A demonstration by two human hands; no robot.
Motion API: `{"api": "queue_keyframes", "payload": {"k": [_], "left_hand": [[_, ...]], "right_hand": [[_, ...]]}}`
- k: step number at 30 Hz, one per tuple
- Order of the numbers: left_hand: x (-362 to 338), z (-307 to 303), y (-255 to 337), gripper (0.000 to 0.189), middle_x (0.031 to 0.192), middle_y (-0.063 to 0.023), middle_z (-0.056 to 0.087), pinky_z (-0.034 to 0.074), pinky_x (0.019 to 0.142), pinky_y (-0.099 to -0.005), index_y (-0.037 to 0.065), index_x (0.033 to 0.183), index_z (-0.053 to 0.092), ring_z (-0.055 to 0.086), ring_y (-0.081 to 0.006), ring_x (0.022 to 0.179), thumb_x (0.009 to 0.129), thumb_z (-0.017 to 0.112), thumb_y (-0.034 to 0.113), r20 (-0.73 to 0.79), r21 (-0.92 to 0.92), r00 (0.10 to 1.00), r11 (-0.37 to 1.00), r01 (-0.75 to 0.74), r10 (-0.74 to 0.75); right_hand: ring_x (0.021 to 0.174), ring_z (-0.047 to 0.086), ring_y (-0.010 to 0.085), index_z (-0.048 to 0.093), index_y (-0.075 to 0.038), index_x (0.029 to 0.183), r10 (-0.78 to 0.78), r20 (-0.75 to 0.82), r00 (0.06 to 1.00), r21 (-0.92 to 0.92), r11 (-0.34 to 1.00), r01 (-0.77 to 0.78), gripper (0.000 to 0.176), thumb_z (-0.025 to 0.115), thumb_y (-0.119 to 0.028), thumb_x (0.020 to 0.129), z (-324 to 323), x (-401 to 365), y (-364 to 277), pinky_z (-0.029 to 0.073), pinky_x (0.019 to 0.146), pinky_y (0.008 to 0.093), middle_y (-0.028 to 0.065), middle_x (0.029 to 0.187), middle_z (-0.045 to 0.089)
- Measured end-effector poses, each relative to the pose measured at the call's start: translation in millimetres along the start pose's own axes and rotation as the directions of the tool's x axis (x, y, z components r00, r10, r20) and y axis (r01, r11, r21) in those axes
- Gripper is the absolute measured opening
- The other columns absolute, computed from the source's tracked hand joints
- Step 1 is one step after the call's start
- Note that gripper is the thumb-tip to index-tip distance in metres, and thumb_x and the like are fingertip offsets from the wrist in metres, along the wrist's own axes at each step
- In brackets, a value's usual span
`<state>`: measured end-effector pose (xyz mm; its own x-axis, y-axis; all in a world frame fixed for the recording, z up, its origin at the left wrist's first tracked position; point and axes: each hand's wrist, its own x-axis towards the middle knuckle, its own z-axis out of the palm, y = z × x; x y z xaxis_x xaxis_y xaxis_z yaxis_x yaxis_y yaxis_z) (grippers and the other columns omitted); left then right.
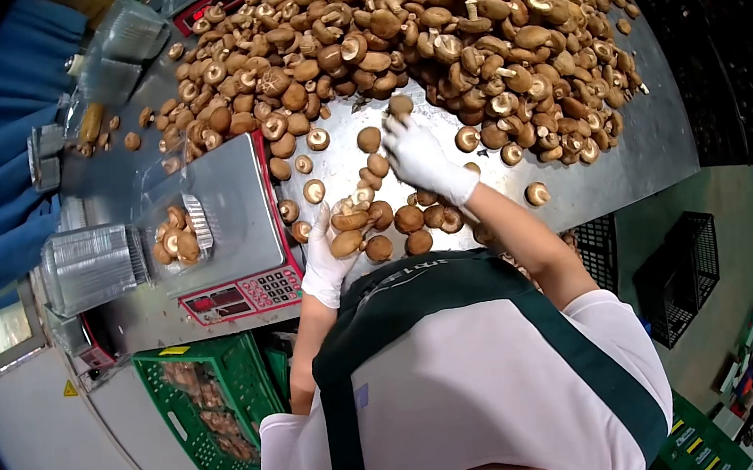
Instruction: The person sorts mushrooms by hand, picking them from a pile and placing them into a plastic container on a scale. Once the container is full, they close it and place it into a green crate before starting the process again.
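Observation:
My left hand point(327, 259), in a white glove, is closed round a few brown mushrooms point(347, 243) near the table's front edge, beside the red scale. Farther out, my right hand point(418, 153), gloved too, has its fingertips at a single mushroom point(400, 105) below the big pile; the fingers look bent over it. Between the hands lie several loose mushrooms point(409, 219), some cap up, some stem up. The large mushroom pile point(482, 21) covers the back of the metal table point(642, 152).
A red scale point(242, 186) at the left bears a clear plastic tray point(200, 222) with mushrooms. Stacked clear trays point(94, 267) stand left of it. A green crate point(175, 404) with packed trays is below the table; black crates point(682, 280) are at the right.

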<state>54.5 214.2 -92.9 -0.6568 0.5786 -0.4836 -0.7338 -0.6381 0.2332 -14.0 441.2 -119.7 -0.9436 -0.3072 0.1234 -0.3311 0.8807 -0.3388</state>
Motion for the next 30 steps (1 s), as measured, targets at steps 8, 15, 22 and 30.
{"api": "queue_keyframes", "payload": {"k": [8, 15, 22, 30], "left_hand": [[-7.1, 15.9, 5.1, 0.045, 0.116, -0.0134, 0.056, 0.051, 0.077, -0.0320, 0.002, 0.121, 0.047, 0.058, -0.0243, 0.102, 0.094, 0.042, 0.037, -0.165, 0.083, 0.984, 0.995, -0.058, 0.071], [-55.8, 80.3, 83.2, 0.030, 0.098, -0.0085, 0.057, 0.052, 0.068, -0.0287, 0.004, 0.105, 0.054, 0.059, -0.0167, 0.083, 0.084, 0.057, 0.025, -0.075, 0.854, 0.309, 0.221, -0.470, 0.948], [-87.1, 3.9, 160.4, 0.050, 0.124, -0.0148, 0.049, 0.041, 0.093, -0.0406, 0.010, 0.122, 0.051, 0.049, -0.0334, 0.111, 0.080, 0.064, 0.033, 0.439, 0.669, 0.253, -0.502, 0.548, 0.862], [-93.9, -4.4, 170.2, 0.044, 0.121, -0.0150, 0.053, 0.043, 0.091, -0.0337, 0.006, 0.124, 0.051, 0.054, -0.0282, 0.109, 0.085, 0.061, 0.025, 0.294, 0.871, 0.171, -0.337, 0.357, 0.940]], "right_hand": [[0.102, 0.056, 0.0297, 0.063, -0.003, 0.094, 0.042, -0.084, 0.996, 0.366, 0.930, -0.008, 0.019, 0.062, -0.011, 0.077, -41.3, -87.1, -25.0, 0.048, 0.085, 0.0380, 0.0097, 0.106, 0.063], [0.091, 0.059, 0.0311, 0.064, -0.005, 0.098, 0.470, -0.160, 0.868, 0.431, 0.825, -0.367, 0.023, 0.063, -0.013, 0.076, -42.0, -113.4, 13.8, 0.048, 0.080, 0.0376, 0.0137, 0.093, 0.064], [0.093, 0.059, 0.0298, 0.065, -0.006, 0.097, 0.501, -0.198, 0.842, 0.364, 0.836, -0.411, 0.023, 0.064, -0.016, 0.076, -40.5, -98.6, 24.8, 0.049, 0.078, 0.0373, 0.0129, 0.096, 0.064], [0.090, 0.058, 0.0294, 0.063, -0.005, 0.094, 0.450, -0.267, 0.852, 0.263, 0.885, -0.384, 0.021, 0.063, -0.017, 0.077, -59.4, -61.1, 21.6, 0.049, 0.076, 0.0385, 0.0118, 0.095, 0.063]]}}
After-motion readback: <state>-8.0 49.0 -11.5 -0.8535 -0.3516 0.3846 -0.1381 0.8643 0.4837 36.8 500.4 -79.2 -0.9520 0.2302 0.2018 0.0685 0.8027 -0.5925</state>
